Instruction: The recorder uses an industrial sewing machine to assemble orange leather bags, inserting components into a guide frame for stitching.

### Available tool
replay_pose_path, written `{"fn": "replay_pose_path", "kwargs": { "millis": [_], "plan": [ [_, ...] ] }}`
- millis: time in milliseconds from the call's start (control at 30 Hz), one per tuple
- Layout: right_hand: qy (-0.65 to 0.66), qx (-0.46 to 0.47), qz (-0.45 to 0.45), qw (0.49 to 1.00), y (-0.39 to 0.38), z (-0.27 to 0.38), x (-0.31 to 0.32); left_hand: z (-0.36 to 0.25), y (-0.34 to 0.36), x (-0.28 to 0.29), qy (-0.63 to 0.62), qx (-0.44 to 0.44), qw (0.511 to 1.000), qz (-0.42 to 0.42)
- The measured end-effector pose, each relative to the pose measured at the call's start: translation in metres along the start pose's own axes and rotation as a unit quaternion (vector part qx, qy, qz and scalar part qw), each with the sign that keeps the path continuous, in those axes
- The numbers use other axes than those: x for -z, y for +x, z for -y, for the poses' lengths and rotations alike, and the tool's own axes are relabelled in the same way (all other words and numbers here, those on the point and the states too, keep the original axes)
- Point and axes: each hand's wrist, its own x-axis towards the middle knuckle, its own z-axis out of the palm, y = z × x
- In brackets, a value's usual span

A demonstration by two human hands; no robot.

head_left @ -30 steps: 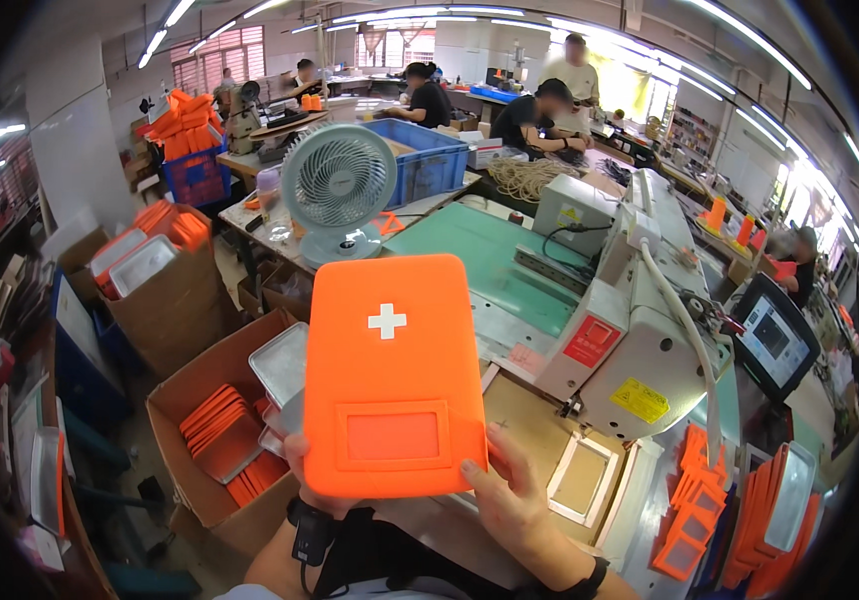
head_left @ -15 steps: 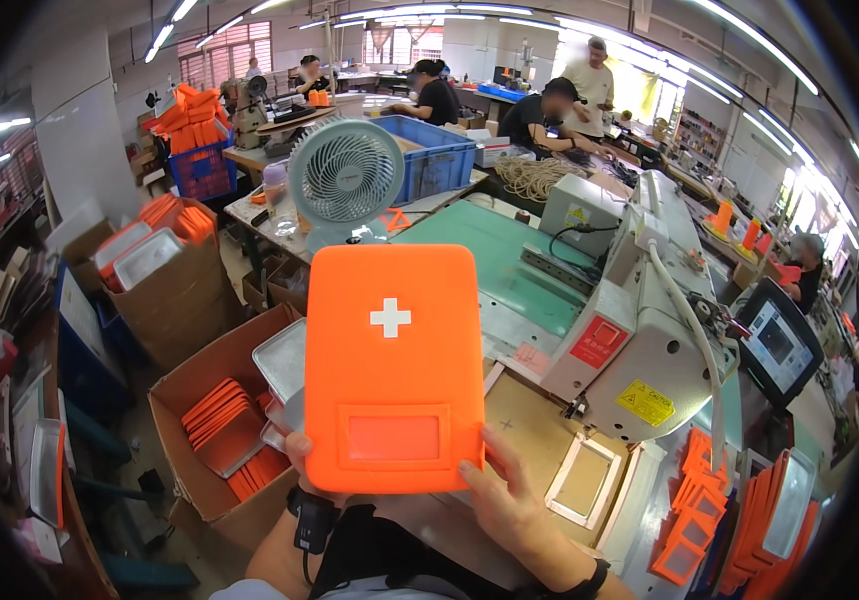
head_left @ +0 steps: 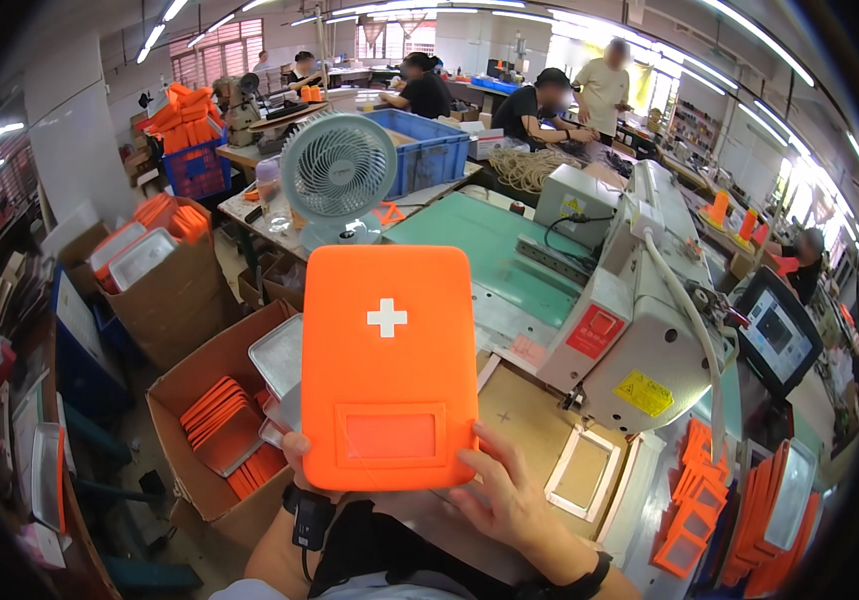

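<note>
An orange padded case [head_left: 387, 370] with a white cross and a framed clear window faces me upright. My left hand [head_left: 299, 455] grips its lower left edge, mostly hidden behind it. My right hand [head_left: 495, 490] has curled fingers on the lower right edge, with the thumb lower down. A fine thread crosses the window [head_left: 390, 435]. Behind the case is a sewing machine [head_left: 625, 370] with a tan template [head_left: 520, 420] holding a white rectangular frame [head_left: 562, 490].
A cardboard box of orange pieces [head_left: 175, 430] is at lower left, orange panels [head_left: 695, 500] at lower right. A screen [head_left: 775, 325], fan [head_left: 338, 165] and blue crate [head_left: 415, 150] surround the green worktable [head_left: 470, 250]. Several co-workers [head_left: 600, 90] work behind.
The case has risen slightly and shifted a little. The fingers of my right hand have shifted on its edge. In the background a standing person has moved right.
</note>
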Motion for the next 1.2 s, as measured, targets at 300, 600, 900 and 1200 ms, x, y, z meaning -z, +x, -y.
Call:
{"fn": "replay_pose_path", "kwargs": {
  "millis": [300,600,900,1200],
  "plan": [
    [0.006,-0.006,-0.004,1.0,0.001,0.0,-0.001,0.0,0.002,-0.004,0.017,0.001,1.0,-0.013],
    [-0.003,-0.015,-0.015,1.0,0.001,0.001,-0.003,-0.001,0.002,0.009,0.036,0.008,0.999,-0.021],
    [-0.013,-0.021,-0.024,0.999,0.001,-0.001,-0.005,0.001,0.001,0.008,0.027,0.014,0.999,-0.042],
    [-0.01,-0.016,-0.016,1.0,-0.002,-0.004,-0.007,0.003,0.0,-0.003,0.052,-0.006,0.997,-0.055]
  ]
}}
